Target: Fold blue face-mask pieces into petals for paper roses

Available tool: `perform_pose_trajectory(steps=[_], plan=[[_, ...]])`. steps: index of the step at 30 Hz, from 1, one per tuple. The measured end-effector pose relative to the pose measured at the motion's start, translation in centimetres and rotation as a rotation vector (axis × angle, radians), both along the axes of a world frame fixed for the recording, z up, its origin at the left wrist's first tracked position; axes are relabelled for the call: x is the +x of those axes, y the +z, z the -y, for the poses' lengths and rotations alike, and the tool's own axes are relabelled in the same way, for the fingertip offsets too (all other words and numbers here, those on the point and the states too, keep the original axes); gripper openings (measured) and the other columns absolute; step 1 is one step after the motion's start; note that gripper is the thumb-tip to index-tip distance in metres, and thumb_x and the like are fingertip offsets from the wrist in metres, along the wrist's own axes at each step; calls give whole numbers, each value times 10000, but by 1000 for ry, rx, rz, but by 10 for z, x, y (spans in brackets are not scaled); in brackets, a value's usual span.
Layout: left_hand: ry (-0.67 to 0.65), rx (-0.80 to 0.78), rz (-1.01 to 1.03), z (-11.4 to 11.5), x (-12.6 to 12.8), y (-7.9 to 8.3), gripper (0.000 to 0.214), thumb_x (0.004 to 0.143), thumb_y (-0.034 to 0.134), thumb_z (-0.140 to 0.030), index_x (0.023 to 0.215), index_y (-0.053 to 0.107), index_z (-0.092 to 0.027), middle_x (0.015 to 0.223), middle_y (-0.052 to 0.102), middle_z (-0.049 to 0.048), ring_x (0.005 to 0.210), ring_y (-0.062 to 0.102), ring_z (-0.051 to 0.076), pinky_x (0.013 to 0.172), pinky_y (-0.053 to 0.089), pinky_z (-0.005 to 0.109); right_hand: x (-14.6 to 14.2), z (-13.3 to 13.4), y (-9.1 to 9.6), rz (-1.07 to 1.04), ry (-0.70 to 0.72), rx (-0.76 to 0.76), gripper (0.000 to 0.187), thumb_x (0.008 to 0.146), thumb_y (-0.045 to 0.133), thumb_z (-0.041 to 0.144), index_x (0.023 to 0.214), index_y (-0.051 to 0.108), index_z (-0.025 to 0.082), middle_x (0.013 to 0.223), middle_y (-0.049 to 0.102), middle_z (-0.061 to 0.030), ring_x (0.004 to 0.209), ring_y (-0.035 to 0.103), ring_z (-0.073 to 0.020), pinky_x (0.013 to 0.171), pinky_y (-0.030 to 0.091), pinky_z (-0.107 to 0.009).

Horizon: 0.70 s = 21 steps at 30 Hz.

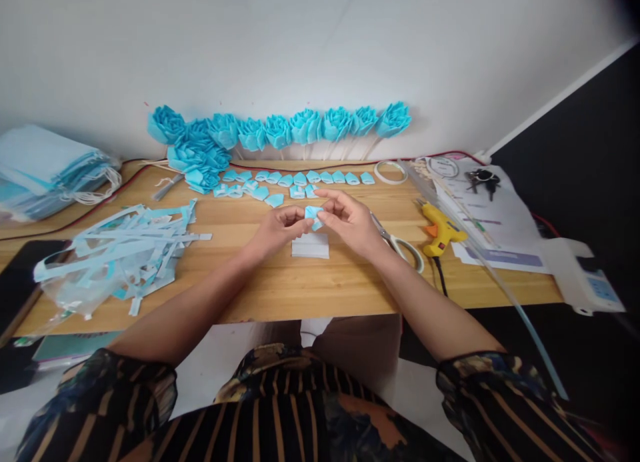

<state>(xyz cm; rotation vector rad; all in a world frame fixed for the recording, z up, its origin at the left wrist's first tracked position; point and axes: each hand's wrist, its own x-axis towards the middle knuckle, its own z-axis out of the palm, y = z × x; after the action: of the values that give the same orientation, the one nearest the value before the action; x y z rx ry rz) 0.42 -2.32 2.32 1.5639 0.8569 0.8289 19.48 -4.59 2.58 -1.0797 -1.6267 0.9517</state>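
My left hand (pixel 279 229) and my right hand (pixel 347 219) meet over the middle of the wooden table (pixel 300 282), both pinching one small folded blue piece (pixel 313 214) between fingertips. Just below them lies a small stack of pale cut pieces (pixel 311 246). Beyond the hands, several folded blue petals (pixel 295 181) are laid out in rows. A row of finished blue roses on sticks (pixel 280 130) leans against the white wall.
A heap of blue and white strips on plastic (pixel 117 252) fills the left side, with stacked face masks (pixel 45 169) behind. Scissors (pixel 400 243), a yellow glue gun (pixel 440 230), a tape roll (pixel 391 171), papers and keys (pixel 481 177) lie right.
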Motion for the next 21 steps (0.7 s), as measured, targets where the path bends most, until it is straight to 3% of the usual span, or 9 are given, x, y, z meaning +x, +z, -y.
perform_pose_trajectory(steps=[4,8,11,14,21], plan=[[59,-4,-30,-4,-1,-5,312,731,707,-422,632,546,-173,573,516,-29,536,433,82,530,339,231,10,-9,2,5,-45,43,377,885,614,392,1226,622,230,824,676,7,737,618,-136,713,517,-285],[128,-13,13,-9,-3,-11,313,743,708,-412,619,552,-171,556,526,-30,514,435,79,530,344,232,46,-18,16,10,-352,128,339,928,517,348,1223,625,221,884,719,-26,768,660,-156,737,543,-305],[170,-14,45,-10,-3,-11,309,746,706,-395,610,543,-170,553,534,-29,511,444,78,534,351,232,75,-14,20,287,-491,136,289,886,557,260,1135,688,195,876,741,-39,763,682,-187,741,535,-337],[184,-31,59,-7,-3,-7,297,733,709,-386,611,548,-168,545,534,-29,509,449,78,527,347,229,90,1,13,655,-532,125,235,865,589,196,1050,735,190,938,765,-67,862,696,-229,807,512,-365],[172,-34,99,-3,-2,-1,281,745,698,-372,624,547,-169,575,554,-25,532,464,78,539,360,228,80,18,-7,1033,-523,112,157,905,590,225,974,721,170,991,746,-111,893,668,-235,770,452,-325]])
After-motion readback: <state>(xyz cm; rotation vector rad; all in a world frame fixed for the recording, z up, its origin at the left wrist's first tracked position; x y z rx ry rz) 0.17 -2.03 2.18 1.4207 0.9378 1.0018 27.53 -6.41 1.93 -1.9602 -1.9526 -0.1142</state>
